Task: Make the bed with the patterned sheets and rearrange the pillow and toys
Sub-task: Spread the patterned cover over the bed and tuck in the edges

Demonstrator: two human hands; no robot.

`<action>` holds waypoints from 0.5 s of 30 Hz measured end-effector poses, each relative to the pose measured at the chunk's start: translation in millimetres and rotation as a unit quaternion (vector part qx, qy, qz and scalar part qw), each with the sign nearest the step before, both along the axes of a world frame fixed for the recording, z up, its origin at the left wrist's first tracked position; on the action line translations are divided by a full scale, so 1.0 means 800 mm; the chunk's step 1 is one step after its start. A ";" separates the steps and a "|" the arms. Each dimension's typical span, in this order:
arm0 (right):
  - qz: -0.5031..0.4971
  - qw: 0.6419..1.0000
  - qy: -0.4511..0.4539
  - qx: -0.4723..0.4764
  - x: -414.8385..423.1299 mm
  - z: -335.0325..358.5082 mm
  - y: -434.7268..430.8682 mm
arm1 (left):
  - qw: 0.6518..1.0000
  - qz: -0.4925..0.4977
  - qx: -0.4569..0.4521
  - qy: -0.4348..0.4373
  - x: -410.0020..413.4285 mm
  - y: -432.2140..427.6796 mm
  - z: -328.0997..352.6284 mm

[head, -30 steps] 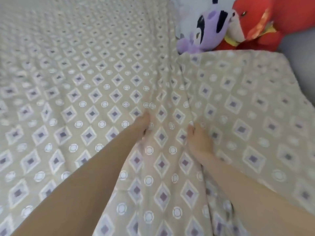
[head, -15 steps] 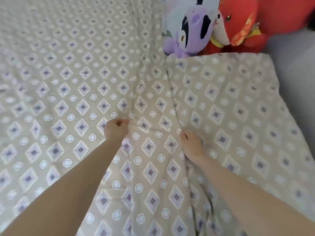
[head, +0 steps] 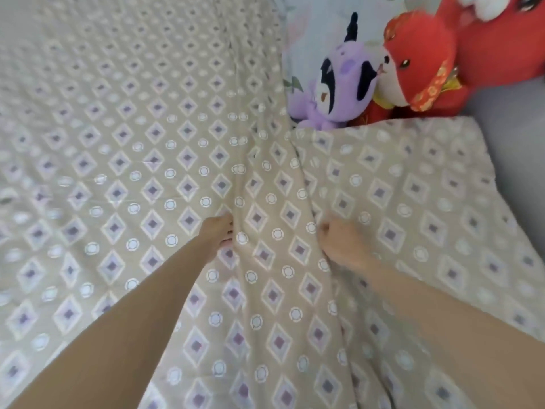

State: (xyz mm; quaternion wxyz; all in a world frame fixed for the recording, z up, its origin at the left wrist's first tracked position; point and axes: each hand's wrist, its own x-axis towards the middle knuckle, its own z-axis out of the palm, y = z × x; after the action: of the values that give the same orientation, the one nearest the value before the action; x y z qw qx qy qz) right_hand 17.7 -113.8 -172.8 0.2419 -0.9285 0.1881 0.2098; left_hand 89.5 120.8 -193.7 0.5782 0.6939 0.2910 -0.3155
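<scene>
A beige patterned sheet (head: pixel 141 160) with purple diamonds and white circles covers the bed. My left hand (head: pixel 219 231) grips a raised fold of it near the middle. My right hand (head: pixel 339 245) grips a second fold a little to the right, its fingertips tucked into the cloth. A strip of sheet lies between the two hands. At the back right, a purple plush toy (head: pixel 336 90) leans against a red plush toy (head: pixel 418 75), with a larger red plush (head: pixel 501 39) behind. A pale floral pillow (head: pixel 312 28) stands behind the purple toy.
A grey surface (head: pixel 513 137) runs along the right side past the sheet's edge. The sheet's upper right edge ends just below the toys. The sheet stretches flat to the left and far side.
Both hands have stayed on the folds while the view shifted, bringing the toys and pillow more into sight. My left hand now sits closer to the central fold than half a second ago.
</scene>
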 end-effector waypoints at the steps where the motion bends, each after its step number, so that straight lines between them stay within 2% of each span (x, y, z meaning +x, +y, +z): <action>1: -0.031 0.999 0.013 0.034 0.018 0.000 0.001 | 1.000 0.002 -0.012 0.001 0.014 -0.003 -0.001; 4: -0.079 0.993 0.027 0.083 0.071 -0.010 0.005 | 0.999 0.005 -0.035 0.009 0.063 -0.016 -0.005; 7: -0.113 0.987 -0.023 0.116 0.122 -0.024 0.011 | 0.997 0.039 -0.065 0.020 0.112 -0.031 -0.010; 11: -0.102 0.990 -0.067 0.069 0.186 -0.041 0.015 | 0.992 0.070 -0.101 0.011 0.172 -0.046 -0.016; 15: -0.074 0.994 -0.079 -0.016 0.223 -0.052 0.020 | 0.997 0.055 -0.052 -0.032 0.216 -0.064 -0.028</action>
State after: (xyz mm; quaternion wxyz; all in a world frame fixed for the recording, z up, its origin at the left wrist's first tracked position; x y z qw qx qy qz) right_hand 196.3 -98.2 -214.3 0.2562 -0.9295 0.2395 0.1141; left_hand 262.6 69.2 -215.9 0.6388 0.6557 0.2930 -0.2758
